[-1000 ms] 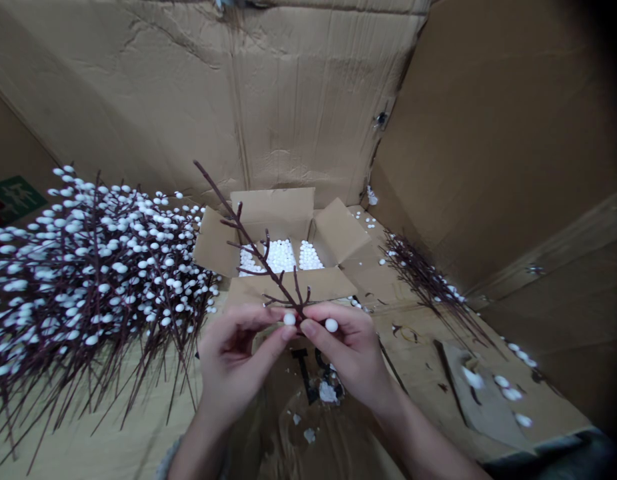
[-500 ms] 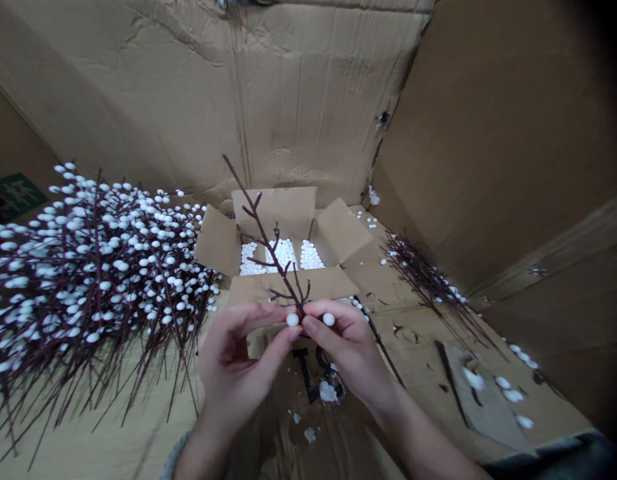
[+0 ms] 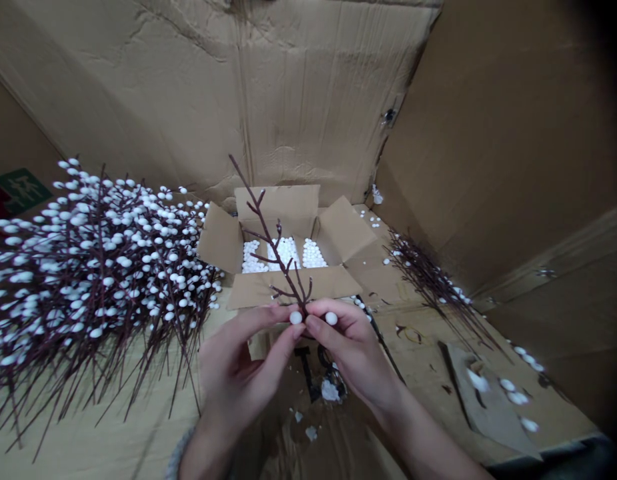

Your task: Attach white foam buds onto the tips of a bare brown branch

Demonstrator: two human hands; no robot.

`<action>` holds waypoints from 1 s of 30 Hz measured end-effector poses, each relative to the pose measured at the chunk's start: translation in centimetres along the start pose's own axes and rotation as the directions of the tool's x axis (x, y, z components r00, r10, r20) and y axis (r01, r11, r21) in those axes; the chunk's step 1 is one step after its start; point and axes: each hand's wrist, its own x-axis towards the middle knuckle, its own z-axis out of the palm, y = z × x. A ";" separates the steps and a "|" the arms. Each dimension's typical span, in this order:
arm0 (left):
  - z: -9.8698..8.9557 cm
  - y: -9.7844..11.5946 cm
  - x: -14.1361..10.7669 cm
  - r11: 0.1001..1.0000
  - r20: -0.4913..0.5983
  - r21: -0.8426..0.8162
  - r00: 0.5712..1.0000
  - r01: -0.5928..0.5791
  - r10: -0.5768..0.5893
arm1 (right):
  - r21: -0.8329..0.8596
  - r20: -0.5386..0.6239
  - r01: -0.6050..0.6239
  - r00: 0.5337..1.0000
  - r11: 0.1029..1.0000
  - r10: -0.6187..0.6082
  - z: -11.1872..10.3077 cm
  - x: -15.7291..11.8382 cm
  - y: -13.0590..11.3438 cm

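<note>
1. The left hand (image 3: 241,360) is pinching one white ball (image 3: 295,318), its thumb and forefinger clamped together on it.
2. The right hand (image 3: 355,350) is clamping the brown branch (image 3: 287,272) near its lower part, with thumb and forefinger closed on the stem.
3. The branch is rising from the right fingertips; its long axis is running away from the person and leaning to the left. The right hand is being the nearer one, since it is touching the stem. The pinched ball is staying just beside the stem, on the left; I cannot tell if they are touching.
4. A second ball (image 3: 331,319) is sitting against the right fingers; I cannot tell if they are gripping it.
5. Beyond both hands, an open carton (image 3: 345,230) is holding many loose white balls (image 3: 314,255).
6. Left of the left hand, a large bundle of white-tipped branches (image 3: 138,247) is lying; beyond the right hand, to its right, a thinner bunch of stems (image 3: 423,270) is lying.
</note>
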 end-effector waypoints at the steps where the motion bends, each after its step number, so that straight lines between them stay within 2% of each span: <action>1: 0.0 -0.1 0.0 1.000 -0.024 -0.005 1.000 0.004 -0.004 | 0.005 0.001 -0.005 1.000 1.000 0.005 0.0 0.0 0.0; 6: 0.0 -0.2 0.2 0.995 0.080 0.032 0.992 -0.098 0.095 | 0.032 0.005 -0.012 1.000 0.999 0.012 0.0 0.0 0.2; 11: 0.2 -0.2 0.0 1.000 -0.012 -0.019 1.000 -0.011 0.011 | 0.056 0.008 -0.025 1.000 0.998 0.024 -0.1 0.1 0.2; 18: 0.0 -0.2 0.3 0.996 0.069 -0.014 0.994 -0.084 0.085 | 0.067 0.010 -0.030 1.000 0.997 0.029 0.0 0.1 0.1; 26: 0.4 0.2 0.0 0.991 -0.024 -0.119 0.998 0.054 -0.057 | 0.056 -0.035 -0.001 0.999 0.998 0.003 0.1 -0.1 -0.2; 30: 0.6 0.2 0.1 0.984 -0.041 -0.156 0.995 0.087 -0.094 | 0.109 -0.002 0.006 1.000 0.994 -0.006 0.1 0.0 -0.4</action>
